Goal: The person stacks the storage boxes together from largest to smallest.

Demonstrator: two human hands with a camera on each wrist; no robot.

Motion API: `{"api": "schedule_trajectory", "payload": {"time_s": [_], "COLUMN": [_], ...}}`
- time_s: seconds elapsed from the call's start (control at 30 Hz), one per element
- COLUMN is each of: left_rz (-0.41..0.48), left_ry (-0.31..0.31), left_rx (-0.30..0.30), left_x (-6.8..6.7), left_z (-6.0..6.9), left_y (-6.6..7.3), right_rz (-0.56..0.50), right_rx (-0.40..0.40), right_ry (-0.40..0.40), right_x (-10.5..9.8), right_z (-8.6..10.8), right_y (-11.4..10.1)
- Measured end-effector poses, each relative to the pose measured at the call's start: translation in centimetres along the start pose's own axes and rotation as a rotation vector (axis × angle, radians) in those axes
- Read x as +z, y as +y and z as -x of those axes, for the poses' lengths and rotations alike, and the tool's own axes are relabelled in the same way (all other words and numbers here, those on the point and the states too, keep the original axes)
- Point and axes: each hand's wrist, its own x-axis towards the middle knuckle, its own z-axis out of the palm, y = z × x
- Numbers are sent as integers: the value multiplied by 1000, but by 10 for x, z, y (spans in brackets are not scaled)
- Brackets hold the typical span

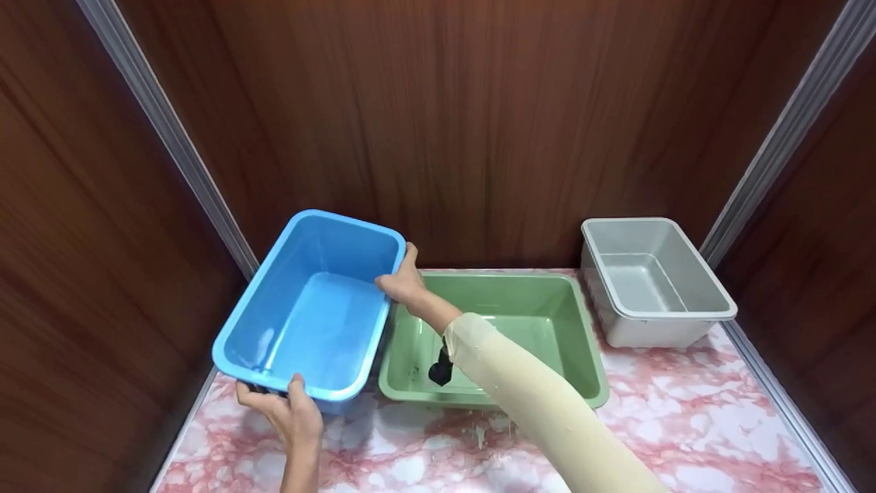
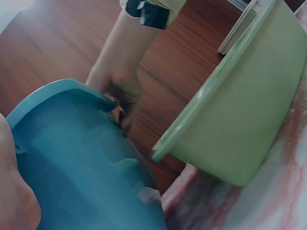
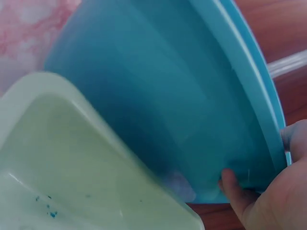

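A blue rectangular basin [image 1: 328,315] is held tilted at the left, its inside facing me with nothing in it. My left hand [image 1: 294,414] grips its near rim, thumb over the edge and fingers beneath. At the far right corner my right hand [image 1: 404,277] grips the rim, the thumb inside; in the right wrist view this hand [image 3: 280,187] shows fingers against the outer wall. Beside the blue basin stands a green basin [image 1: 592,342], partly covered by my right forearm. The left wrist view shows the blue basin's outer wall [image 2: 91,158] close up.
A grey bin [image 1: 698,316] stands at the back right, next to the green basin. The red-and-white marbled tabletop [image 1: 684,424] lies under them. Dark wood panels [image 1: 479,137] close off the back and both sides, with metal strips [image 1: 171,137] at the corners.
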Motion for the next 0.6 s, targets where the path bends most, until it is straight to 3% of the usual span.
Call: {"api": "schedule_trajectory", "payload": {"time_s": [0.13, 0.37, 0.5, 0.6], "left_rz": [-23, -21, -40, -53], "left_ry": [-27, 0, -2, -45], "left_rx": [-5, -33, 6, 1], "left_x": [-1, -5, -10, -15], "left_z": [0, 10, 8, 3], "left_y": [6, 7, 13, 18], "right_rz": [-22, -52, -70, -71], "right_rx": [3, -73, -80, -90], "right_ry": [-8, -45, -24, 21], "right_x": [-4, -12, -18, -23], "right_z": [0, -2, -4, -6], "right_y": [-2, -1, -3, -4]}}
